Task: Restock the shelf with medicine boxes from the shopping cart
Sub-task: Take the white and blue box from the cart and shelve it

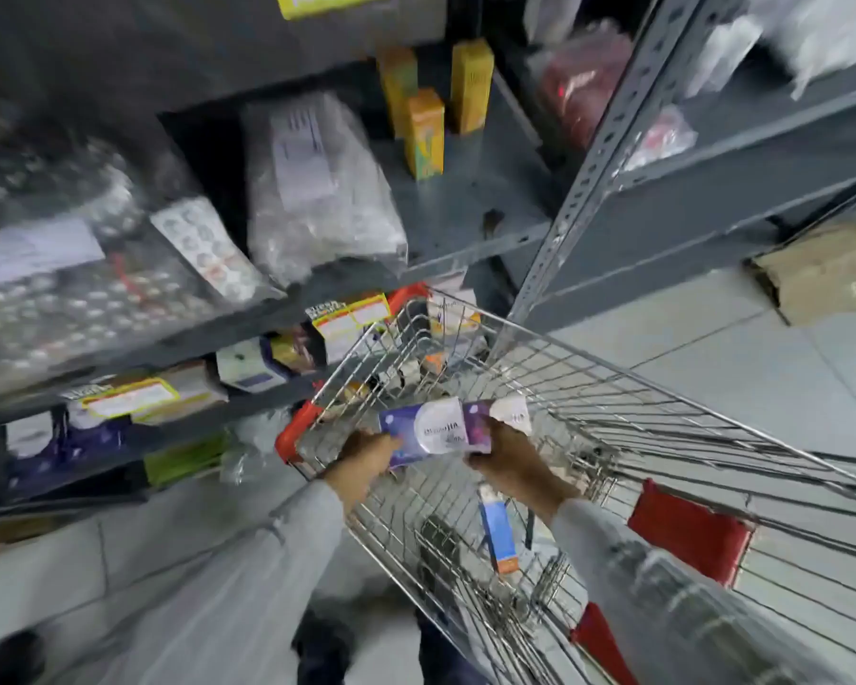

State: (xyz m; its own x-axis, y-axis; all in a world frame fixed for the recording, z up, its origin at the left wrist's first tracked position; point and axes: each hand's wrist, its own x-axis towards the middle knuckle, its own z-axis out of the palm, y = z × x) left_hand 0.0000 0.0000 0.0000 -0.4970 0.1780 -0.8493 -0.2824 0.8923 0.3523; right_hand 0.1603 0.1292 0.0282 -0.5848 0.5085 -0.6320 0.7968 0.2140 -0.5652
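Over the wire shopping cart [614,388] my left hand [366,454] grips a purple and white medicine box [423,430] by its left end. My right hand [507,457] holds a second purple and white box [502,417] just to the right, the two boxes overlapping. A blue and orange box [499,531] lies on the cart floor below my hands. More boxes [446,318] sit at the cart's far end. The grey metal shelf [465,200] rises to the left and ahead, and its lower level holds similar purple boxes [85,437].
On the shelf stand three orange-yellow cartons [425,133], a clear plastic bag of packs [317,190] and blister strips [208,249]. A second grey rack [712,140] stands at the right, with a cardboard box [826,269] on the tiled floor. The cart has red corner bumpers [300,427].
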